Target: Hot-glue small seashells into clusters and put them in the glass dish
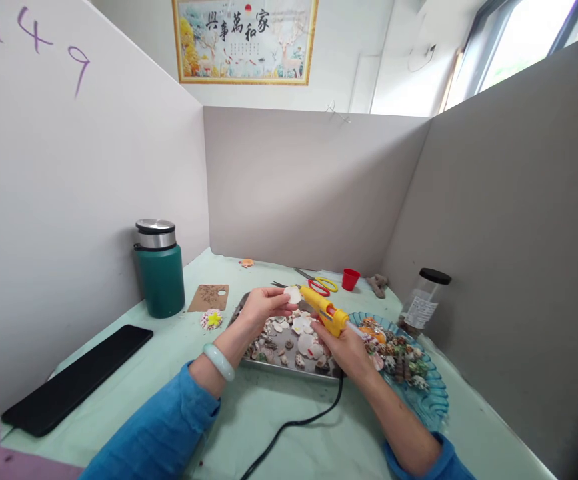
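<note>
Between the fingers of my left hand (pixel 265 305) is a round white disc (pixel 293 295), held over a metal tray (pixel 289 371). My right hand (pixel 346 350) grips a yellow hot glue gun (pixel 325 308), its nozzle pointing left at the disc; whether the tip touches it I cannot tell. A clear glue stick (pixel 355 328) sticks out of the gun's back, and a black cord (pixel 303 421) runs from it toward me. White pieces and small shells (pixel 299 361) lie in the tray. To its right, a blue scalloped plate (pixel 439 390) bears many mixed shells (pixel 401 357).
At the left stand a green flask (pixel 161 280) and a black flat pad (pixel 81 377). A brown card (pixel 209 298) and a shell flower (pixel 212 319) lie nearby. Behind the tray are scissors (pixel 325 285) and a red cup (pixel 351 279). A black-lidded jar (pixel 425 303) stands right. Grey partitions (pixel 309 193) surround the table.
</note>
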Demonstrator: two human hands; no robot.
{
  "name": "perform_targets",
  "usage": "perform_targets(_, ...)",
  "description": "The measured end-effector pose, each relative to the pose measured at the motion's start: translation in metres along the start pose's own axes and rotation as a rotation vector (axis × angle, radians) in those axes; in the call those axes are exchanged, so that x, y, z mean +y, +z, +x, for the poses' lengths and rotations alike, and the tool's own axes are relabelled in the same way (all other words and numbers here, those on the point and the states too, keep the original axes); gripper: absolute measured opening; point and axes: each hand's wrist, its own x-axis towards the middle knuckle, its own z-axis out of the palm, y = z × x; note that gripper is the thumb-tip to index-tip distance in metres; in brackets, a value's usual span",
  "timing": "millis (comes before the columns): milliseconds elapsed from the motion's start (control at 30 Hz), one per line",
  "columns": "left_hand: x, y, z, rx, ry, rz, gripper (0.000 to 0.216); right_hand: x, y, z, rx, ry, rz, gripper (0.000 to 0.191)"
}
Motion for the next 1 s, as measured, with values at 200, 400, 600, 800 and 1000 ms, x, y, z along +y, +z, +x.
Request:
perform_targets(200, 0.0, 0.0, -0.001, -0.001, -0.03, 0.047, 0.024, -0.002, 0.0, -0.002, 0.003, -0.022, -0.057, 0.05)
perform_targets(400, 0.001, 0.006, -0.006, -0.008, -0.086, 0.101, 0.028, 0.001, -0.001, -0.002, 0.064, -0.103, -0.141, 0.049)
perform_targets(600, 0.003, 0.008, -0.006, -0.001, -0.077, 0.126, 0.032, 0.003, 0.0, 0.0, -0.006, -0.096, -0.2, 0.042)
perform_targets(800, 0.004, 0.008, -0.007, 0.002, -0.049, 0.133, 0.03, 0.001, -0.001, -0.001, 0.022, -0.132, -0.196, 0.042)
perform_targets(1000, 0.004, 0.009, -0.007, 0.007, -0.016, 0.164, 0.031, 0.0, -0.001, -0.002, 0.014, -0.113, -0.176, 0.043)
